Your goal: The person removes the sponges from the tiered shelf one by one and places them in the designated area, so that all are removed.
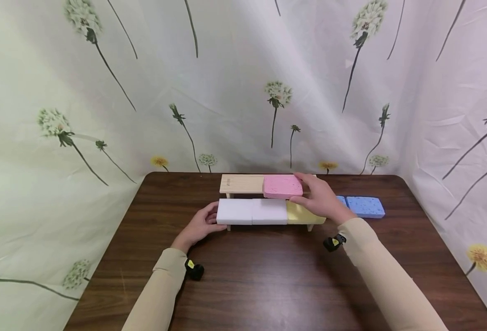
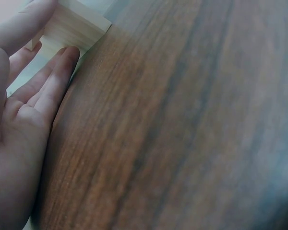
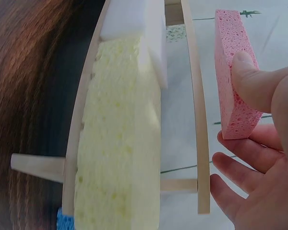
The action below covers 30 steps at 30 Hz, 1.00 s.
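A pink sponge [image 1: 283,186] is pinched between thumb and fingers of my right hand [image 1: 323,196], over the right part of the back tier. In the right wrist view, the sponge [image 3: 235,76] appears apart from the wooden rack's back board. My left hand [image 1: 203,225] grips the left end of the two-tier wooden rack [image 1: 241,183], thumb in front and fingers behind; the left wrist view shows the fingers close around the wood. On the front tier, two white sponge blocks [image 1: 251,211] sit side by side, followed by a yellow sponge [image 1: 299,214] partly covered by my right hand.
To the right of the rack, two blue sponges [image 1: 365,207] lie on the dark wooden table [image 1: 251,276], one partly hidden by the right hand. A flower-print cloth [image 1: 235,92] hangs behind the table's back edge.
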### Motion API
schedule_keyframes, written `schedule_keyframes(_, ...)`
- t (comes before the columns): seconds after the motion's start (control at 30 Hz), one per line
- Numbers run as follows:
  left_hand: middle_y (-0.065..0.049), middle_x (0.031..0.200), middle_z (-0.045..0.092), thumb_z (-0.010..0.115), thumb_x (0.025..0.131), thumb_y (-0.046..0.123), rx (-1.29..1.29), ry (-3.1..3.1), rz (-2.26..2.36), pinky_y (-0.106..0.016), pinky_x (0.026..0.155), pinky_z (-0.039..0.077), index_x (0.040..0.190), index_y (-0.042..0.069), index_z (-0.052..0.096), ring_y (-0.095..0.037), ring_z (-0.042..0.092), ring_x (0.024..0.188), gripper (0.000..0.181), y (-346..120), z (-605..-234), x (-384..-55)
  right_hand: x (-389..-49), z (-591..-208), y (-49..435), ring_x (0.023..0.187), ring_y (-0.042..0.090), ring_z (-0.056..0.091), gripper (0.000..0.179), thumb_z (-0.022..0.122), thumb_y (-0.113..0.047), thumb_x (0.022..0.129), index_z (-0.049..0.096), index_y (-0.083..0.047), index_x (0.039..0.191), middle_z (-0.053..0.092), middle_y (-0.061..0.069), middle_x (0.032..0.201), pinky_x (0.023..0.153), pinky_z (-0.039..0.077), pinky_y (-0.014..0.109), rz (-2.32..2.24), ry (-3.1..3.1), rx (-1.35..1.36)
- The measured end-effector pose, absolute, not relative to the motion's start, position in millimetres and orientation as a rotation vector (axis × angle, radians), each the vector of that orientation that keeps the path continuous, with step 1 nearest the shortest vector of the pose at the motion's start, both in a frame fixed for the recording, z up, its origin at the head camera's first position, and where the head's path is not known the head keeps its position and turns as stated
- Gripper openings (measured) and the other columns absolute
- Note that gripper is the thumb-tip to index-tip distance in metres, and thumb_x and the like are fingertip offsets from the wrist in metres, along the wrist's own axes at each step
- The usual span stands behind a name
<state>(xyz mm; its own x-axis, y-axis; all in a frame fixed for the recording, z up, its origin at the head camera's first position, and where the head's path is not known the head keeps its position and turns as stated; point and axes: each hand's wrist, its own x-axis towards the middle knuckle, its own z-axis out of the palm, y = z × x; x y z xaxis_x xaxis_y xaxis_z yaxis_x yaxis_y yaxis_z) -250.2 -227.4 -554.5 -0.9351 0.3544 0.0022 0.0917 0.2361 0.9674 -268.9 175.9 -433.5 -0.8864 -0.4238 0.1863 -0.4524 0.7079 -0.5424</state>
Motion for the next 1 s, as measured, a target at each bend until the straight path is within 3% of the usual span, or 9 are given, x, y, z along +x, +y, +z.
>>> schedule_keyframes(0.5, -0.026, 0.145, 0.054, 0.083, 0.089, 0.001, 0.435, 2.289, 1.767, -0.026, 0.102, 0.053, 0.157, 0.000, 0.040, -0.037, 0.058, 0.132, 0.080, -227, -552, -247, -264, -441, 205, 0.131, 0.039, 0.058, 0.080, 0.083, -0.027, 0.093, 0.044, 0.003, 0.156, 0.057, 0.023, 0.148, 0.108, 0.048, 0.058, 0.946, -2.809, 0.691)
schedule_keyframes(1.0, -0.026, 0.144, 0.055, 0.082, 0.089, -0.001, 0.447, 2.277, 1.777, -0.024, 0.100, 0.054, 0.156, 0.000, 0.040, -0.036, 0.060, 0.129, 0.079, -228, -554, -248, -258, -440, 235, 0.136, 0.043, 0.053, 0.076, 0.083, -0.027, 0.094, 0.045, 0.002, 0.154, 0.054, 0.025, 0.150, 0.111, 0.044, 0.063, 0.927, -2.804, 0.614)
